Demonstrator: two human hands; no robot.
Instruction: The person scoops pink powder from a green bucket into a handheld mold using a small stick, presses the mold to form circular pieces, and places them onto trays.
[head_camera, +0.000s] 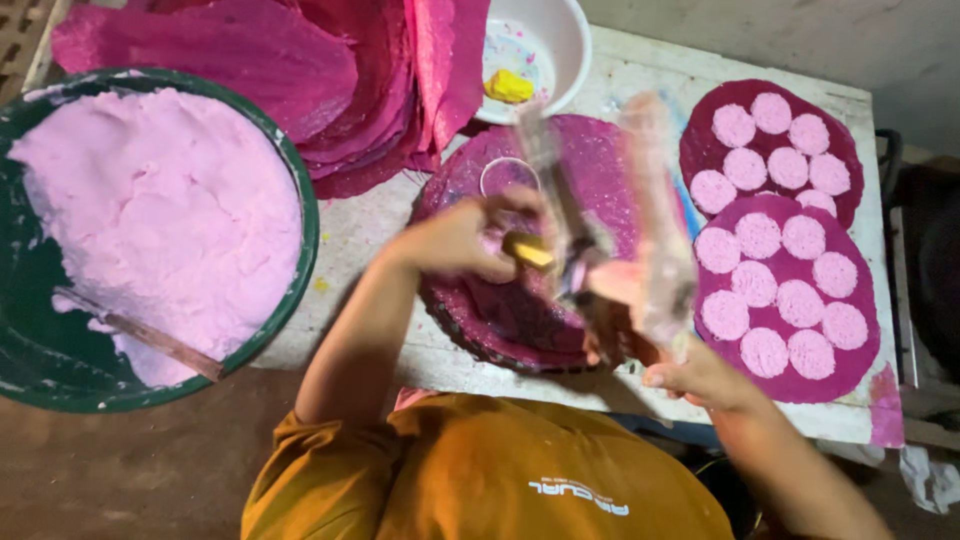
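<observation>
Blur hides most of what the right hand (700, 375) lifts: a see-through floppy sheet (655, 230) with a dark bit, too smeared to name. Its fingers look closed on the sheet's bottom edge. The left hand (460, 240) is curled tight on a small yellow block (528, 250), over a round dark pink mat (560, 300). A metal ring (508, 175) lies on that mat. The table (360, 230) is white, stained and worn. Pale pink round cakes (780, 300) sit on two more mats at the right. A big green tub (30, 300) holds pink paste (170, 210) and a stick (140, 335). A white bowl (560, 40) is cut off on top.
</observation>
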